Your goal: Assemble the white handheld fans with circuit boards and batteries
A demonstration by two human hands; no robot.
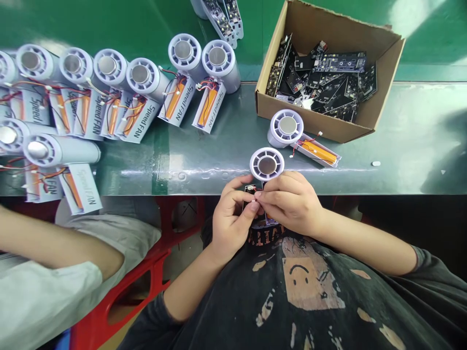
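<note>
My left hand (pixel 233 216) is closed, thumb and fingers pinching at a small dark circuit board (pixel 250 188), most of which its fingers hide. Beside it, my right hand (pixel 292 201) is closed around the open handle of a handheld fan, and its fingertips meet those of my left hand near a thin wire. The fan's round grey head (pixel 267 165), with a metal disc at its centre, shows above my fingers at the table's front edge. Just beyond lies another handheld fan (pixel 286 127), its open handle showing an orange battery (pixel 319 151) and loose wires.
A cardboard box (pixel 321 119) of circuit boards (pixel 339 63) stands beyond my hands. Several open fans (pixel 140 97) marked "Speed FAN" line the green table (pixel 412 146) at left. More boards (pixel 222 22) lie at the back. A co-worker's arm (pixel 62 243) is at lower left.
</note>
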